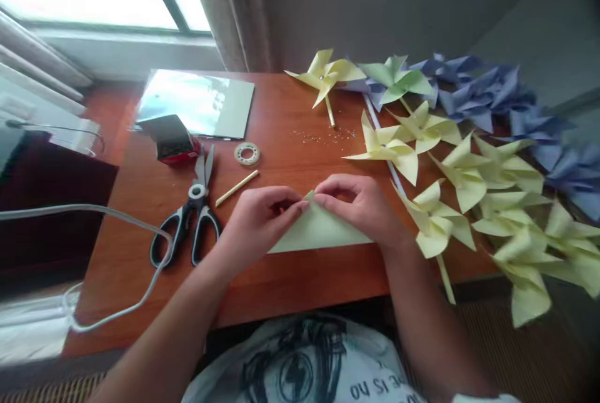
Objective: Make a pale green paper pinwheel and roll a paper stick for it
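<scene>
Brown wood makes up the table (290,278), whose near edge runs just in front of the person. Pinwheels (387,147), yellow, green and blue, crowd its right side, the closest one beside the right forearm. At the far left lies a flat pack (241,106).

Pale green paper (319,228) sits in front of the person, between the two forearms, its visible part roughly a triangle. Its long axis runs left to right, almost along the table's near edge, and its peak points away from the body. Both hands meet at that peak: the left hand (265,215) pinches it from the left, the right hand (359,206) from the right, thumbs and forefingers nearly touching, so neither is clearly nearer. From this double pinch, the paper spreads back toward the body, partly under the right hand.

Left of the left hand lie the scissors (197,192), blades parted and pointing away; between them and that hand is a thin yellow stick (237,188), slanting, with a tape roll (255,154) just beyond.
</scene>
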Tool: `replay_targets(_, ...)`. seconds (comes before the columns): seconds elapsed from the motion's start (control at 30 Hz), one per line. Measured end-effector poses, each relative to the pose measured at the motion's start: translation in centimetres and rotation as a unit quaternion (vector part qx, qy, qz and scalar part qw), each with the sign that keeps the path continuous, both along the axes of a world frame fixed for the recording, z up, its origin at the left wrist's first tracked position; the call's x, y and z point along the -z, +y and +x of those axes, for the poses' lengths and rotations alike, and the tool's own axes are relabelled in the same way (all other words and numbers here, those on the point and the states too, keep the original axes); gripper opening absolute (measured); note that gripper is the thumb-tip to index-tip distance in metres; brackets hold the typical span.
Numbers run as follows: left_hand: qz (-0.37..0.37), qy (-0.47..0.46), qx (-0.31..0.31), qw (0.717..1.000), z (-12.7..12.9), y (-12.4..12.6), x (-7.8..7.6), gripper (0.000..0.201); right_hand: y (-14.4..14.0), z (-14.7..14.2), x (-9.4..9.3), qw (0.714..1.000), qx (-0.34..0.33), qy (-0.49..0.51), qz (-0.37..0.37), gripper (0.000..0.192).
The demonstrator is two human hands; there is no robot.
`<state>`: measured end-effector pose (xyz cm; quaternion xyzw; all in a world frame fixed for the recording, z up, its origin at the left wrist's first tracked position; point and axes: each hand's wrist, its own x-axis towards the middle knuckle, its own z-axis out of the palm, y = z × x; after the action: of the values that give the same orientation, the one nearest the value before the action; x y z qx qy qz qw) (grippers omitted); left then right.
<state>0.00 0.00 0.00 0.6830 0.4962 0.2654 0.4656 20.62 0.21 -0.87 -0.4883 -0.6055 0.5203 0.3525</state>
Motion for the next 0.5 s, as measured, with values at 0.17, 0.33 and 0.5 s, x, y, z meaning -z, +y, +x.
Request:
replay_targets(0.17,0.024,0.015,0.003,1.0,-0.1,-0.1,-0.1,0.018,-0.1,-0.2,-0.1,1.0,-0.005,-0.007,0.011,0.01)
replay_targets(0.33,0.095,0.091,0.007,0.991,-0.1,0.1,0.5,0.023,0.1,-0.4,-0.2,0.992,-0.01,-0.079,0.099,0.005)
replay_targets(0.5,0.162,0.196,-0.006,0.967,0.1,0.1,0.9,0.018,0.5,-0.9,0.5,0.982,-0.004,-0.122,0.147,0.009)
